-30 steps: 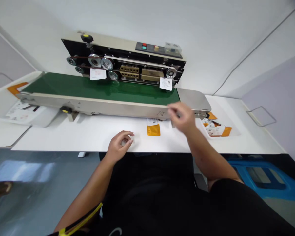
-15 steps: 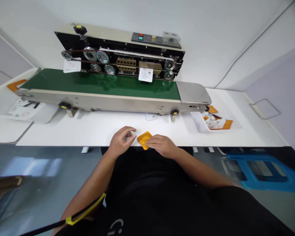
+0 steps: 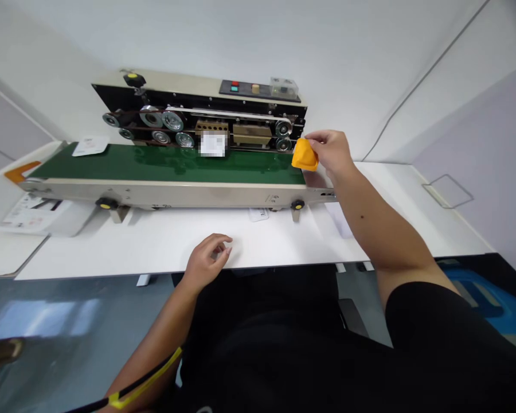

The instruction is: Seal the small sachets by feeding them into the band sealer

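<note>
My right hand is shut on a soft orange pouch, holding it just above the right end of the green conveyor belt of a band sealing machine. Two white sachets lie on the belt, one at the far left and one by the sealing block. My left hand rests near the front edge of the white table, its fingers loosely curled around nothing. A small white sachet lies on the table in front of the machine.
A white tray at the right is mostly hidden behind my right forearm. Printed sheets and an orange piece lie left of the belt. A blue stool stands on the floor at the lower right.
My right hand has carried the orange pouch up from the table's front edge to the belt's right end. The white sachets on the belt have moved left.
</note>
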### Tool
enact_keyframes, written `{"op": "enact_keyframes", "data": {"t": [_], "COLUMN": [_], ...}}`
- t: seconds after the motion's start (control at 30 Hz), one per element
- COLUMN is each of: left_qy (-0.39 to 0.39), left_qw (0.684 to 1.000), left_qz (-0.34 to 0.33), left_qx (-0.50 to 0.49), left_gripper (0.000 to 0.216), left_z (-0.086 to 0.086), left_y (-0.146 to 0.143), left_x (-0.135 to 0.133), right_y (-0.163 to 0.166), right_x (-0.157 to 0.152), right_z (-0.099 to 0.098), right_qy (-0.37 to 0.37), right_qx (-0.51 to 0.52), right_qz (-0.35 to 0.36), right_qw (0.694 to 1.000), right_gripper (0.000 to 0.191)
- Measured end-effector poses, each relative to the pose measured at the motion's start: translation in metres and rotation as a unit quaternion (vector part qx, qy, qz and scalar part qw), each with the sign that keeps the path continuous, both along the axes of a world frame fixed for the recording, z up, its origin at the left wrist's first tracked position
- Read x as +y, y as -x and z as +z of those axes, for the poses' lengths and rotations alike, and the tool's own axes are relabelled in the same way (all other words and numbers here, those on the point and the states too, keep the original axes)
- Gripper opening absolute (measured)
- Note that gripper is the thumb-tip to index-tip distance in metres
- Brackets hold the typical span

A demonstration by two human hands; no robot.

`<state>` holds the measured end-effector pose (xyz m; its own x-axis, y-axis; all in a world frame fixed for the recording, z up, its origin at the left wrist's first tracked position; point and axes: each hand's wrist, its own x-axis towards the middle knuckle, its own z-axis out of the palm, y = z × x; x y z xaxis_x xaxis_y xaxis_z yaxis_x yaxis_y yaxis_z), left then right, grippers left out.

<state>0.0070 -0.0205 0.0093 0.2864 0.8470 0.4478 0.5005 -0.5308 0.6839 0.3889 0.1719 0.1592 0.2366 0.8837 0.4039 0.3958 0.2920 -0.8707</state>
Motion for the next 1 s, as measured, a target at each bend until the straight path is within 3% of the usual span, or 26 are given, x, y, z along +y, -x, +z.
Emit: {"op": "enact_keyframes", "data": {"t": [0.1,0.2,0.33,0.47,0.53,0.63,0.73,1.0], "left_qy": [0.005,0.006,0.012,0.015,0.014,0.016,0.022,0.028], "left_qw": [1.000,1.000,1.000,1.000,1.000,1.000,1.000,1.000], "left_qz": [0.003,0.001,-0.005,-0.004,-0.004,-0.004,-0.007,-0.008], "left_qx": [0.001,0.003,0.001,-0.002,-0.005,-0.005,-0.004,-0.001], "left_gripper": [0.017,0.017,0.017,0.018,0.018,0.018,0.019,0.019], "left_z": [0.002,0.004,0.004,0.002,0.001,0.001,-0.001,-0.001], "left_y": [0.000,0.001,0.003,0.004,0.003,0.003,0.004,0.004], "left_x": [-0.001,-0.001,-0.001,0.000,0.000,0.002,0.004,0.003], "right_y": [0.002,0.006,0.002,-0.008,-0.011,-0.009,-0.001,0.021], "right_x": [0.035,0.049,0.051,0.039,0.030,0.019,0.013,-0.006], "right_z": [-0.003,-0.005,-0.007,-0.003,0.002,0.008,0.008,-0.012], "right_qy": [0.072,0.093,0.059,-0.028,-0.084,-0.162,-0.197,-0.177], "right_qx": [0.044,0.068,0.040,-0.097,-0.204,-0.347,-0.426,-0.502], "right_qz": [0.008,0.002,-0.008,-0.038,-0.068,-0.126,-0.151,-0.055], "right_qw": [0.996,0.993,0.997,0.994,0.973,0.915,0.870,0.845], "right_gripper": [0.013,0.015,0.018,0.018,0.020,0.027,0.039,0.026]}}
